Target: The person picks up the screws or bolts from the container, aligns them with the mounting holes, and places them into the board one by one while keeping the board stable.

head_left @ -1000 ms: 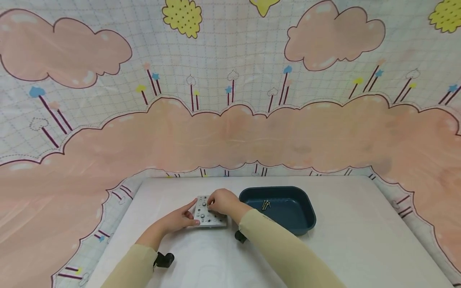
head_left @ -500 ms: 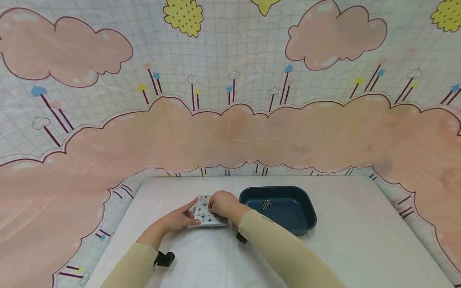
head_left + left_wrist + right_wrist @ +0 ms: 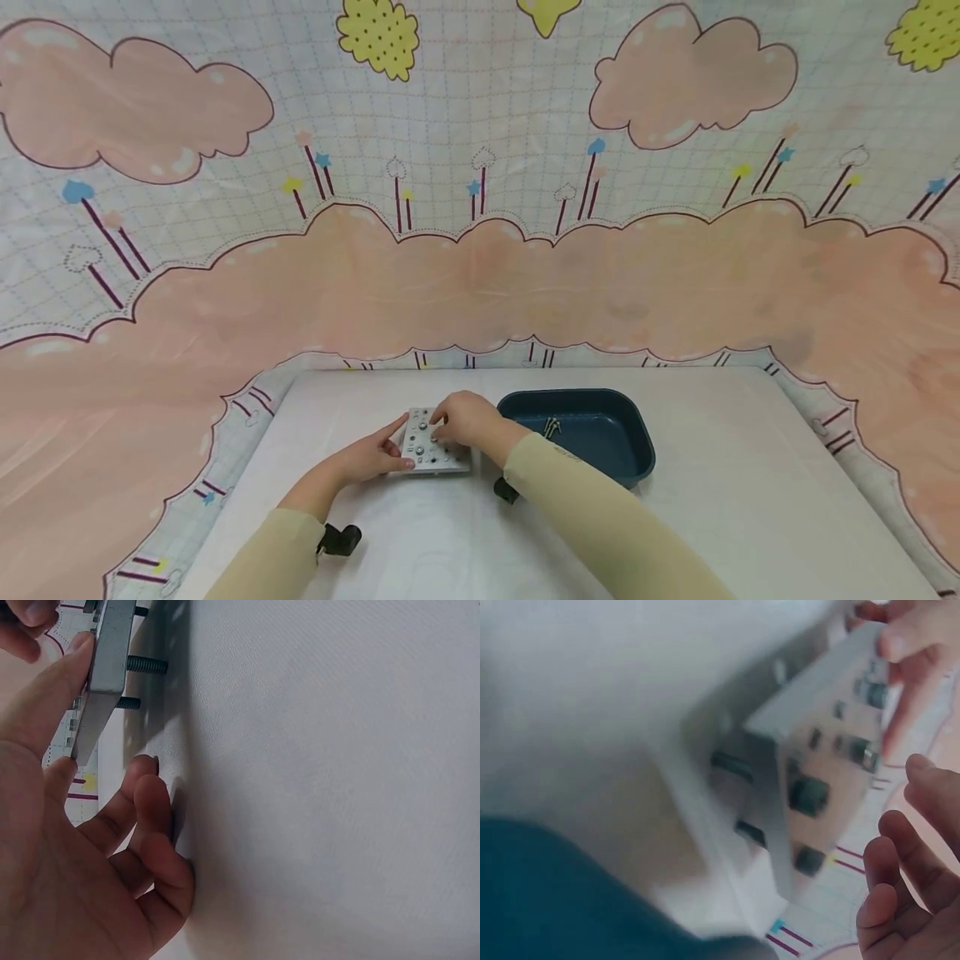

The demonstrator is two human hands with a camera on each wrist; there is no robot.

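A grey metal plate (image 3: 438, 458) lies low over the white table, with several screws and bolts in its top. In the left wrist view, threaded bolt ends (image 3: 147, 664) stick out beneath it. My left hand (image 3: 365, 457) grips the plate's left side between thumb and index finger; its other fingers curl loosely below. My right hand (image 3: 471, 418) hovers over the upper right of the plate, thumb and index finger parted beside a small screw (image 3: 434, 438). In the right wrist view, several of its fingers (image 3: 889, 859) hang loosely bent, with nothing seen in them.
A dark blue tray (image 3: 637, 446) stands just right of the plate, partly behind the right forearm. Several brass-coloured screws (image 3: 552, 428) lie inside it. White table surface (image 3: 750, 500) stretches to the right. A patterned cloth (image 3: 480, 283) hangs behind.
My right thumb and index finger, earlier close together at the plate, have spread apart. My left hand and the plate stay where they were; the head view has shifted slightly.
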